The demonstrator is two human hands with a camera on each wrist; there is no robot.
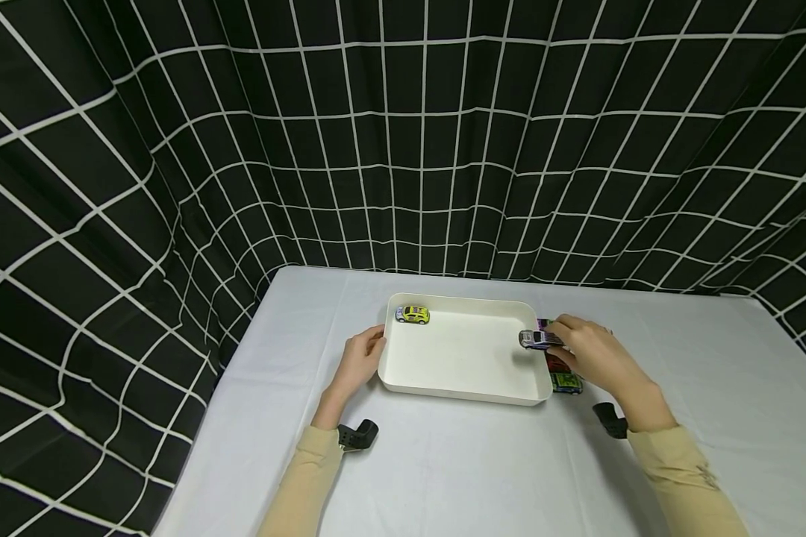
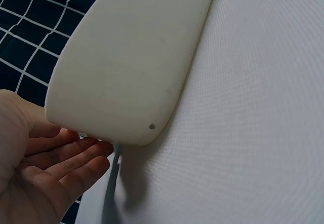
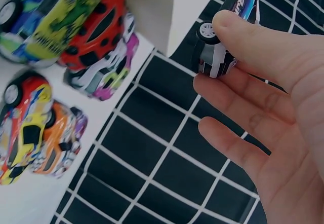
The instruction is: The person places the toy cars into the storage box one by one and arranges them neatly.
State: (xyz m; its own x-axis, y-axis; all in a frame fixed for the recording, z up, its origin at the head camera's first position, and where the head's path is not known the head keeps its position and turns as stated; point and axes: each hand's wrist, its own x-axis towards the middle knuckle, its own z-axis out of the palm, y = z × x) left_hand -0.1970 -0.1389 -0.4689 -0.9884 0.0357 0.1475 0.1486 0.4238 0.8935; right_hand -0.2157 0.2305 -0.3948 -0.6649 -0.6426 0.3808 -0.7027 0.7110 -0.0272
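Observation:
My right hand pinches a toy car with a silver and dark body between thumb and fingers, above the right rim of a white tray. The right wrist view shows the car's wheels and the thumb pressed on its side. A yellow toy car sits inside the tray at its back left corner. My left hand is at the tray's left wall, and in the left wrist view its fingers lie loosely extended along the tray's end.
Beside the tray's right wall stand more toy cars: a green one, a red one with black spots, and a white and pink one. A red and yellow car and an orange car lie close together. Black gridded cloth hangs behind the white table.

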